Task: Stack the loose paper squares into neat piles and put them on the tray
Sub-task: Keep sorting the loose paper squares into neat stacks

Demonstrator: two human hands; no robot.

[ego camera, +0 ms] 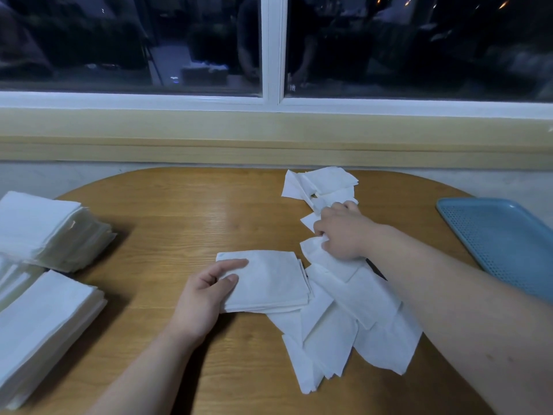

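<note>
A small neat pile of white paper squares [269, 283] lies at the middle of the wooden table. My left hand [206, 292] holds its left edge, thumb and forefinger on top. To its right, loose paper squares [353, 322] lie scattered and overlapping, with more loose squares [323, 182] farther back. My right hand [341, 232] reaches into the scatter and grips one loose square, fingers curled round it. The blue tray [502, 241] sits at the table's right edge, with nothing seen on the part in view.
Two tall stacks of white squares stand at the left: one stack [48, 229] farther back, another stack [45, 324] nearer me. The round wooden table [179, 223] ends before a yellow window sill [269, 136] and dark window.
</note>
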